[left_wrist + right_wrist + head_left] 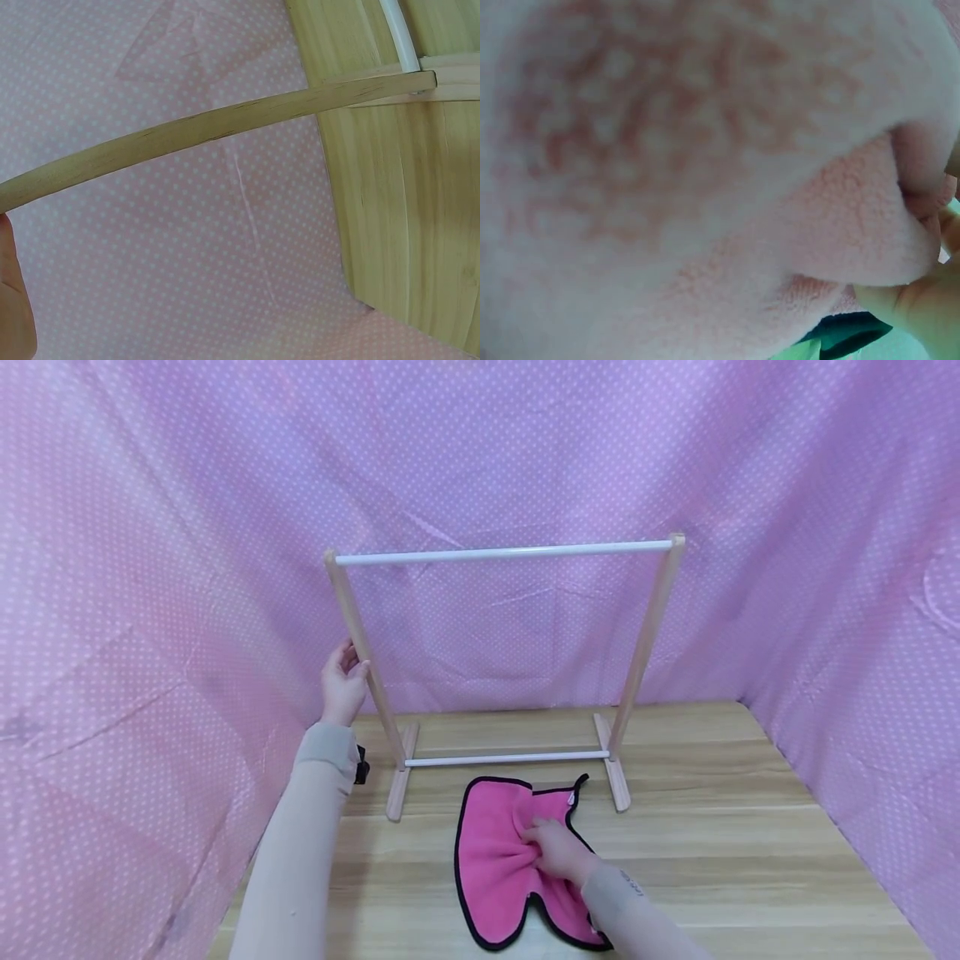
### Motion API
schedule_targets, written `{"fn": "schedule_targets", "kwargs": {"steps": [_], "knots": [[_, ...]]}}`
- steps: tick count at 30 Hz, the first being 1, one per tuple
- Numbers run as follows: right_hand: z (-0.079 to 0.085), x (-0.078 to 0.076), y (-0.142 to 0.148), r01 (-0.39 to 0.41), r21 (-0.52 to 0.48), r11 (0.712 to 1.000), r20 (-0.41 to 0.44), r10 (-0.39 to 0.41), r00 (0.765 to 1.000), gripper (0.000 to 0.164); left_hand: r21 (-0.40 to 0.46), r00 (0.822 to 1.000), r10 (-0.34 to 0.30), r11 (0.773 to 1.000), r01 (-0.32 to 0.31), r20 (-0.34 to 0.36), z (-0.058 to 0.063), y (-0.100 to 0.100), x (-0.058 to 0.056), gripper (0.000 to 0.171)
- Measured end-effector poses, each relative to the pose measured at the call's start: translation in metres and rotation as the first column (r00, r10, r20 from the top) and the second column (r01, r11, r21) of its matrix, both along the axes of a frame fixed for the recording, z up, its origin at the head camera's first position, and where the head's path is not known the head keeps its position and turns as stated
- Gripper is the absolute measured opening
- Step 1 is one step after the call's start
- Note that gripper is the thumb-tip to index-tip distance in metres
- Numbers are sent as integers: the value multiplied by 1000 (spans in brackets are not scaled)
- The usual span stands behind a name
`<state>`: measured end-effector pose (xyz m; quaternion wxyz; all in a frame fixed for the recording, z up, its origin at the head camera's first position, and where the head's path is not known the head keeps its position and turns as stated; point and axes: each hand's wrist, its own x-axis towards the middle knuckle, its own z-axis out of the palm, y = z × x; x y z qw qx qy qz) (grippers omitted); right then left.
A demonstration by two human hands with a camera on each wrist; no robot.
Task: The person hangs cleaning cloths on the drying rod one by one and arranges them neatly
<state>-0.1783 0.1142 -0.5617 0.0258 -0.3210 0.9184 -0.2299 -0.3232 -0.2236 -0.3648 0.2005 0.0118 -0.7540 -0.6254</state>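
Shows bright pink on the cloth (491, 852) — black along its trim (458, 852). Reads pale tan on the posts (650, 635), white on the rods (510, 552). Runs yellowish tan with streaky grain across the table (720, 827). Ranges from pink to lilac over the curtain (517, 443) — dotted white throughout. Looks beige on the sleeves (292, 860), greyer at the cuffs (327, 745).

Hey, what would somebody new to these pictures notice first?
Probably the bright pink, black-edged cloth on the table, pinched by the right hand. Behind it stands a rack with white rods, its left post held by the left hand. Dotted pink fabric hangs behind the rack.
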Motion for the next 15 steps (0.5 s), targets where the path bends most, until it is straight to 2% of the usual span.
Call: {"fn": "schedule_targets", "kwargs": {"steps": [4,10,15], "knots": [[4,-2,4,3,-76,997,-18,-4,1000,21,-11,1000,6,1000,-6,7,0,0,0,52],[16,-4,4,83,-144,986,-1,-84,996,19,-5,1000,7,1000,-7,5,-1,0,1,51],[29,-4,4,89,-192,977,-48,-100,994,19,-16,1000,2,1000,-1,27,-4,0,2,52]]}}
